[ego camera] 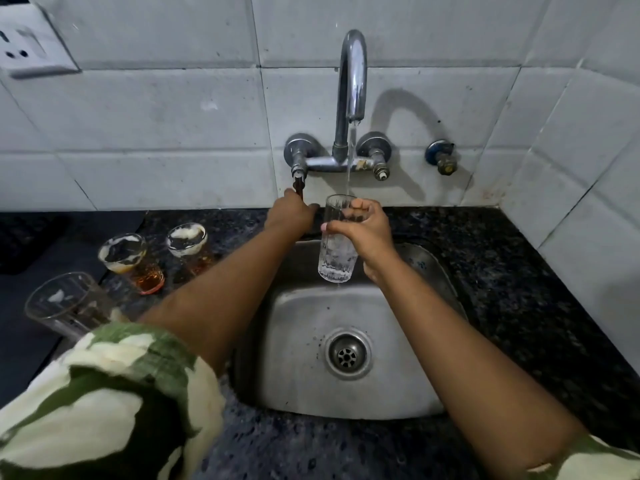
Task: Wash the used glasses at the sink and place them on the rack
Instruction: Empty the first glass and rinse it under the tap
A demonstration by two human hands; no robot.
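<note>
My right hand (367, 233) grips a tall clear ribbed glass (337, 252) upright over the steel sink (294, 358), under the running stream from the curved tap (353, 74). Water fills the glass and a thin trickle drops from its base. My left hand (294, 214) is closed around the left tap handle (298, 183) below the valve. On the dark counter to the left stand two short amber-based glasses with foam at the rim (126, 258) (187, 242) and one larger clear glass (65, 304). No rack is in view.
The drain (347, 355) sits in the middle of the basin. A second tap valve (379, 159) and a blue wall valve (440, 155) are on the tiled wall. A wall socket (24, 43) is at the top left. Speckled granite counter (519, 271) surrounds the sink.
</note>
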